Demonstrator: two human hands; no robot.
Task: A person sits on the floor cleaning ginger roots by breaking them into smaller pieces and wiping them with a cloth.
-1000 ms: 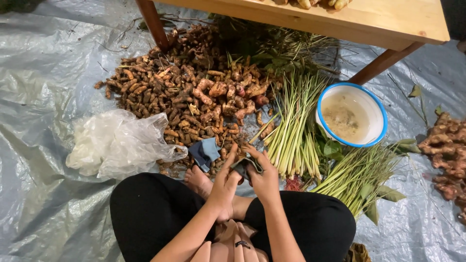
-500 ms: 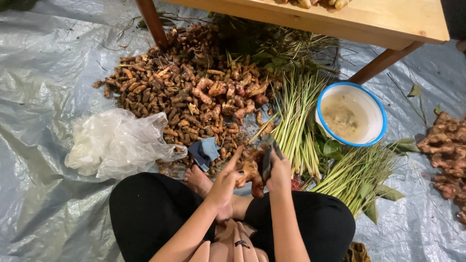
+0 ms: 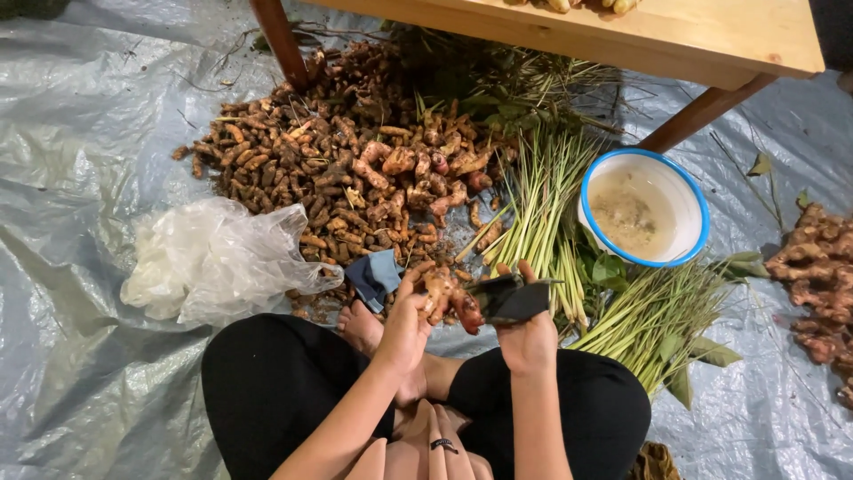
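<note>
My left hand [image 3: 404,331] grips a knobbly reddish-brown root piece [image 3: 449,296] in front of my crossed legs. My right hand [image 3: 526,333] holds a dark knife [image 3: 508,298] whose blade lies flat beside the root, almost touching it. A big heap of small brown roots [image 3: 329,169] spreads on the grey plastic sheet [image 3: 80,133] just beyond my hands, with larger pinkish roots [image 3: 426,169] on its right side.
Green stalk bundles [image 3: 542,204] lie right of the heap. A white bowl with a blue rim [image 3: 686,200] holds cloudy water. A crumpled clear plastic bag [image 3: 213,262] lies left. A dark cloth [image 3: 373,277] rests by my foot. A wooden table [image 3: 693,36] stands above; more roots [image 3: 817,267] lie far right.
Both hands drew slightly closer to my body; the root is now lifted clear of the pile in my left hand and the knife has turned flat beside it.
</note>
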